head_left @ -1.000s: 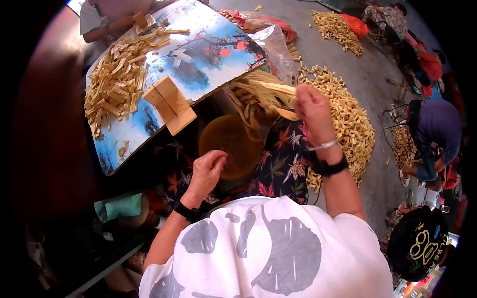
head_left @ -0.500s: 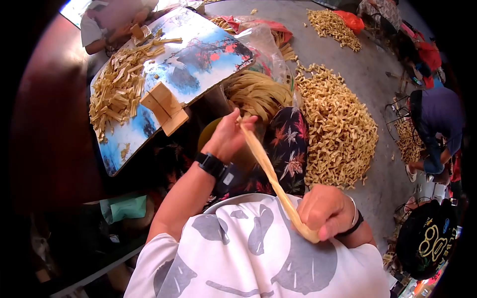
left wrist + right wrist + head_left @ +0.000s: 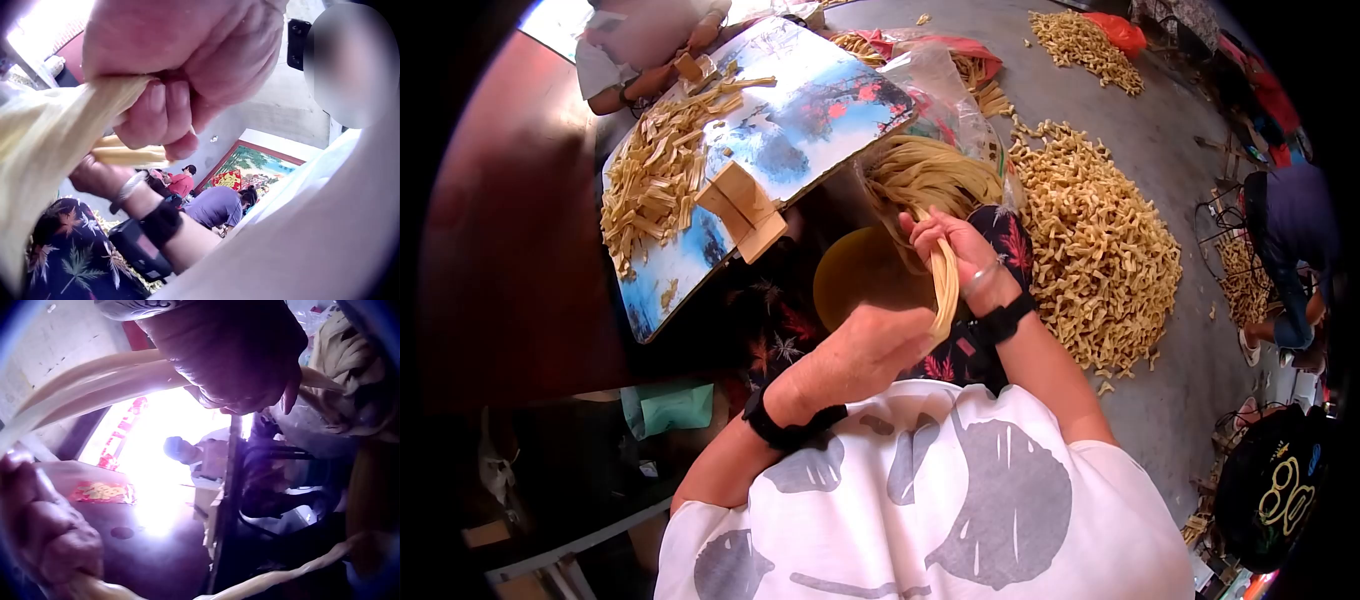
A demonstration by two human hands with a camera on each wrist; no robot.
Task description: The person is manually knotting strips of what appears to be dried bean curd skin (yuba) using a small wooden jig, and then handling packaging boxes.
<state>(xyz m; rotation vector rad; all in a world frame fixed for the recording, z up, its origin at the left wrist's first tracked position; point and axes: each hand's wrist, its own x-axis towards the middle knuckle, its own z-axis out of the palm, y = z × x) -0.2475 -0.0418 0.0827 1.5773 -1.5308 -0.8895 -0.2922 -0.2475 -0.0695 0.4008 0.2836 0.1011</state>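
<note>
A pale yellow strip (image 3: 944, 285) runs in a bent length between the two hands, over the lap. My left hand (image 3: 855, 360) grips its lower part; in the left wrist view the fingers of the left hand (image 3: 181, 62) curl round it. Farther forward, my right hand (image 3: 960, 250) holds the strip's upper part with bent fingers, beside a bundle of similar strips (image 3: 935, 175). The right wrist view shows the strip (image 3: 106, 378) passing into the right hand (image 3: 231, 356), and a twisted length (image 3: 281, 575) leading from the left hand (image 3: 50, 531).
A painted table (image 3: 800, 125) at the left bears cut pieces (image 3: 662, 165) and a wooden block (image 3: 743, 210). Below the hands is a round yellowish basin (image 3: 865, 275). A heap of knotted pieces (image 3: 1100, 250) lies on the floor at right. A person (image 3: 635, 50) sits across the table.
My right hand has moved from near the shirt forward to the bundle. My left hand has come back toward the body, and the strip between them is now bent.
</note>
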